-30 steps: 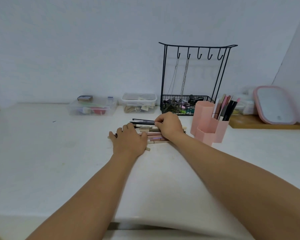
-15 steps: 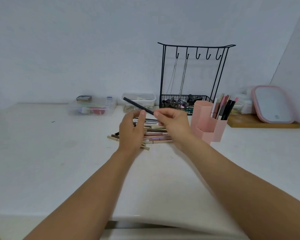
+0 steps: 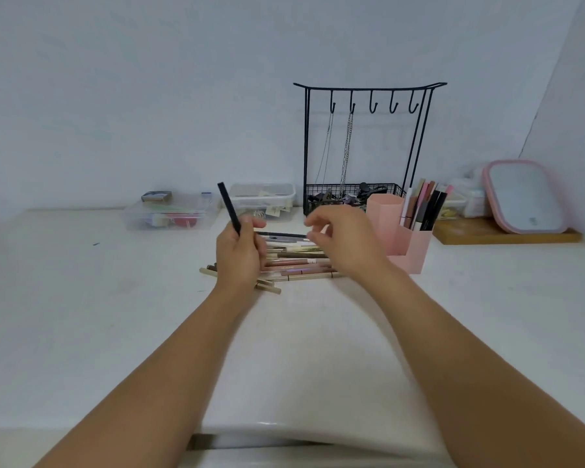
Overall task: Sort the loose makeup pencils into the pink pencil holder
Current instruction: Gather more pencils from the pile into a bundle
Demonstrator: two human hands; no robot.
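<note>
Your left hand (image 3: 238, 258) grips a black makeup pencil (image 3: 228, 208) nearly upright, left of the pink pencil holder (image 3: 401, 236); your right hand (image 3: 343, 246) hovers loosely curled and empty beside the holder; the loose pencil pile (image 3: 294, 261) lies on the white table (image 3: 81, 298) just left of it, beneath both hands.

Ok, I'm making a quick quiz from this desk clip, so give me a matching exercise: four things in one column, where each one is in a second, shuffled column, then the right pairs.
Things
1. black pencil
2. pink pencil holder
3. loose pencils
4. necklaces

Places
A. hanging from hooks on the black wire stand
B. lying in a pile on the white table
C. held up, tilted, in the left hand
D. standing on the table beyond the empty right hand

Pairs: 1-C, 2-D, 3-B, 4-A
</note>
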